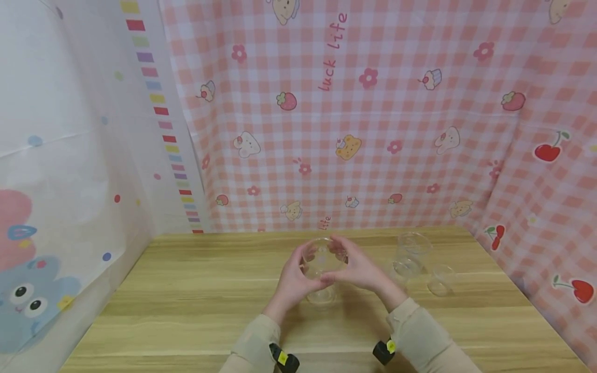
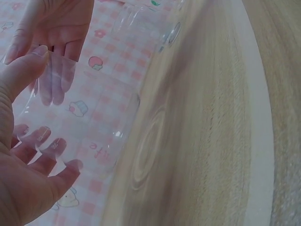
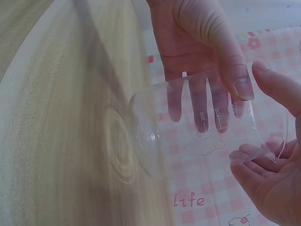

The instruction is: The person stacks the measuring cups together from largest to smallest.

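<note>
A large clear beaker (image 1: 322, 294) stands upright between my two hands near the middle of the table, with white graduation marks on its wall (image 3: 202, 117). My left hand (image 1: 295, 277) curls round its left side, thumb at the front and fingers behind. From the other side my right hand (image 1: 361, 268) grips it the same way, and the two thumbs meet at the front near the rim. Beneath the beaker's base, a ring of light (image 2: 149, 149) shows on the wood; whether the base touches the table I cannot tell.
Right of my hands stand more clear vessels: a larger one (image 1: 415, 243) at the back, a small one (image 1: 407, 267) in front of it, and another small one (image 1: 440, 282) further right. Checked pink cloth (image 1: 317, 129) hangs behind the wooden table (image 1: 210, 290).
</note>
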`<state>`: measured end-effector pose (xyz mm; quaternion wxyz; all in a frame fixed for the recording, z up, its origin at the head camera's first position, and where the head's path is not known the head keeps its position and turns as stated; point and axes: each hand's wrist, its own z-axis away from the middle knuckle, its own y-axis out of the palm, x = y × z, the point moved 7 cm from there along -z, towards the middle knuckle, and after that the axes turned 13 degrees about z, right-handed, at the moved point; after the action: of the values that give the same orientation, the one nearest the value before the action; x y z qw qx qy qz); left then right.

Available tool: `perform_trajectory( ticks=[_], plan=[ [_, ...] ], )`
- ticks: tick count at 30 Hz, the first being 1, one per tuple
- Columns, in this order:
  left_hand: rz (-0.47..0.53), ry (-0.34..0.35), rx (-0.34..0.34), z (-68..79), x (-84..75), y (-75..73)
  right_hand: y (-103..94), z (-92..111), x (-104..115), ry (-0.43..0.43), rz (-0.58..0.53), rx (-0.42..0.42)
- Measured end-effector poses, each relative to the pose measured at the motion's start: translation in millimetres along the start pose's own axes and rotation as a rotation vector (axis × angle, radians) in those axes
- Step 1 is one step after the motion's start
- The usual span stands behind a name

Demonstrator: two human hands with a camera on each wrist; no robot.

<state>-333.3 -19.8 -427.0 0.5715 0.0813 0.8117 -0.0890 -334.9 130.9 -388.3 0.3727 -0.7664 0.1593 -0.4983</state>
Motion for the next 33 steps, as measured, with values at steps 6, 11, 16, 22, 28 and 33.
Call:
perform_trajectory(
  ticks=[6,11,16,22,28,33],
  plan=[
    [-0.026,-0.018,-0.001,1.0,0.9,-1.1,2.9,1,-2,-0.008,-0.019,-0.003],
    [-0.024,-0.010,0.001,1.8,0.2,-1.8,4.7,1,-3,-0.016,-0.051,-0.002],
    [-0.032,-0.011,-0.002,1.7,2.1,-2.7,5.8,1,-5,-0.030,-0.061,-0.005],
    [-0.032,-0.023,0.001,1.4,4.5,-4.0,6.8,2,-7,-0.033,-0.073,0.001],
    [-0.034,-0.019,-0.006,1.4,3.2,-5.9,5.9,4,-11,-0.063,-0.079,-0.012],
    [-0.032,-0.032,-0.013,1.6,6.5,-8.7,5.1,7,-14,-0.080,-0.042,-0.020]
  ],
)
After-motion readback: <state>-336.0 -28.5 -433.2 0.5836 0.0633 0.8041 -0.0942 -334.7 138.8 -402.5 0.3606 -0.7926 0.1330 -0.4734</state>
